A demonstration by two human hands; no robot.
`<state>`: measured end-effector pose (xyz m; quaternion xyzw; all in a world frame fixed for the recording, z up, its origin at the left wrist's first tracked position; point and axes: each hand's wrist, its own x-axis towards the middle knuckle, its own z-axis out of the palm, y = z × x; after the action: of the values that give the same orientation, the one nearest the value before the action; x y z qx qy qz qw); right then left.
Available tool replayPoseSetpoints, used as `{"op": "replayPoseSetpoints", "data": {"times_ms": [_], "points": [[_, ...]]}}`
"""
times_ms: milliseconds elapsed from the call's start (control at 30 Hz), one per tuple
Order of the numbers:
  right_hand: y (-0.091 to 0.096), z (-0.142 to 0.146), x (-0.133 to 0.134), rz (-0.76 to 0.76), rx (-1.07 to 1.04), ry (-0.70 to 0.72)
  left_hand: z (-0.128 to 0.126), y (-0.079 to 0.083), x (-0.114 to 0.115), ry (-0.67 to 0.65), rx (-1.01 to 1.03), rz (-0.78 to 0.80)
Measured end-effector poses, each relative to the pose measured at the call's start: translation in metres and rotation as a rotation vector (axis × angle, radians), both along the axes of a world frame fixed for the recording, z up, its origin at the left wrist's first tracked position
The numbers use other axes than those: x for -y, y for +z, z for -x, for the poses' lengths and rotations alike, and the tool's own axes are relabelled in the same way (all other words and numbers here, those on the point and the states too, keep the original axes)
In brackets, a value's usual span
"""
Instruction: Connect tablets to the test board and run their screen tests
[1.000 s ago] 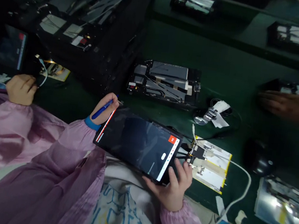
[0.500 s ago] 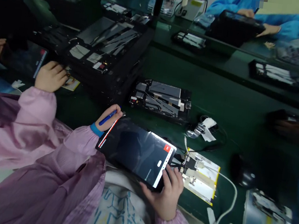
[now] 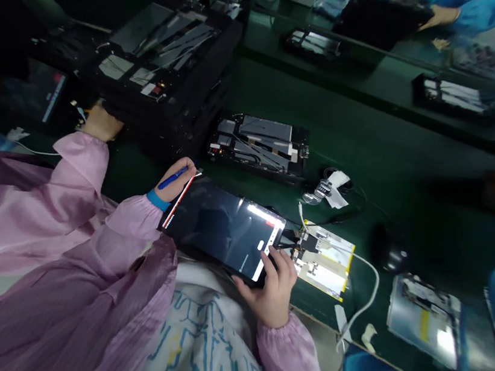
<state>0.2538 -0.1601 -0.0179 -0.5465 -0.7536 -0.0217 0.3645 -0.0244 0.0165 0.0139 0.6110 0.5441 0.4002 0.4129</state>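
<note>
A tablet screen (image 3: 215, 224), lit with a mostly dark picture, lies tilted in front of me. My left hand (image 3: 175, 181) is closed at its far left corner, with a blue pen (image 3: 172, 178) tucked in the fingers. My right hand (image 3: 275, 283) grips the right end: fingertips rest on the white strip of the display, and the thumb lies along the near edge. Black cables lead from the right end to a white board with yellow edges (image 3: 331, 275). The underside of the screen is hidden.
Beyond the screen lies an opened device (image 3: 259, 144) with grey battery packs; a stack of similar ones (image 3: 165, 47) rises at left. A cable with white tape (image 3: 332, 187), a black mouse (image 3: 393, 253) and a silver panel (image 3: 425, 324) are at right. A co-worker's hand (image 3: 103, 121) is at left.
The whole view has shifted, so the bench appears higher and further left. My hands keep their places on the screen. The neighbour's hand has left their tablet and reached toward the stack.
</note>
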Motion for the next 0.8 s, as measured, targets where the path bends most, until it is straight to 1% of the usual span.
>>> {"op": "replayPoseSetpoints", "data": {"times_ms": [167,433,667,800], "points": [[0.0019,-0.0032,-0.0002,0.028,-0.044,0.046,-0.0015,-0.0008,0.0005,0.027,0.013,0.006],[0.0014,-0.0032,-0.0008,0.014,-0.118,0.026,-0.0025,-0.0026,-0.0003,0.046,0.021,0.004],[-0.0004,-0.0042,-0.0006,0.068,-0.178,0.013,-0.0040,-0.0009,-0.0003,0.052,0.024,0.007],[-0.0012,-0.0047,-0.0005,0.065,-0.197,0.014,-0.0037,-0.0005,-0.0012,0.042,0.017,-0.013]]}}
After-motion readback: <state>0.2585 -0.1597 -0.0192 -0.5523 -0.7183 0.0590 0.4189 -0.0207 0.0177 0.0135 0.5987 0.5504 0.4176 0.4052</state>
